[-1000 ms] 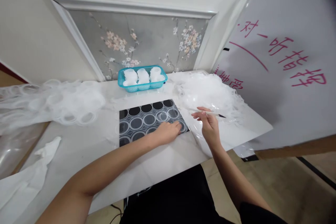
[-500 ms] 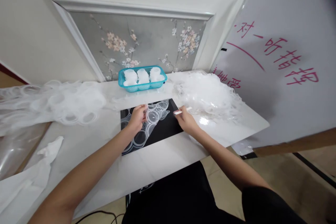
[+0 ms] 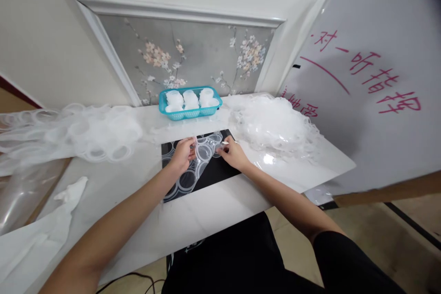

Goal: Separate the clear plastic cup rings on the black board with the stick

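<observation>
soft light; glare near plastic heap [image 3: 272,121]; shadow on whiteboard [image 3: 375,147]; upper right corner dark.

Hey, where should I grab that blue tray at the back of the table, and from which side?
Probably by the rim at both short ends of the blue tray, coming from the front and above. It is oblong and upright, with a long side facing forward and the framed panel close behind. White pieces sit inside, so keeping it level seems wise.
</observation>
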A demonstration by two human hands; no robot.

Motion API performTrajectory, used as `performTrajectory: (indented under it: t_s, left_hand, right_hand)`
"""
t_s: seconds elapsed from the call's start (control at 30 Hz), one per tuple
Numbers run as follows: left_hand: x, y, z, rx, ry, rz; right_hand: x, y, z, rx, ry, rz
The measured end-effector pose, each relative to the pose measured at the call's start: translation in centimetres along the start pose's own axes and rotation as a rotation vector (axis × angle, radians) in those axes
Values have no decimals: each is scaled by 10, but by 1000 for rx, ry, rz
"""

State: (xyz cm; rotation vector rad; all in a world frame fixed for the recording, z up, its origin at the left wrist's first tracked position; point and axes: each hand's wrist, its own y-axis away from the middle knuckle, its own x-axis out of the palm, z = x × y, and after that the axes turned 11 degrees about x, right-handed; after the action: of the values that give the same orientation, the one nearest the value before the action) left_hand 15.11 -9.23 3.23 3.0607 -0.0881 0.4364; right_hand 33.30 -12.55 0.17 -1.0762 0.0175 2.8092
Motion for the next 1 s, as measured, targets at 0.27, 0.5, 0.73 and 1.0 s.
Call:
performTrajectory:
  t_s: [0.27,0.5,0.73,1.0]
  left_hand:
    - [7,-3,-8,52,-133,97]
    - [60,26,3,65,-512,695]
    - [37,102,-2,518,-1373,1248]
    - [-87,106,-18,402,-1346,895]
  right_hand:
    - [-64,6,-9,40,146,-259]
    - [-189,-10,-16,177,340,-824]
    - [-230,-17,-47,565,617,-468]
    - [-153,4,-31,198,459,-117]
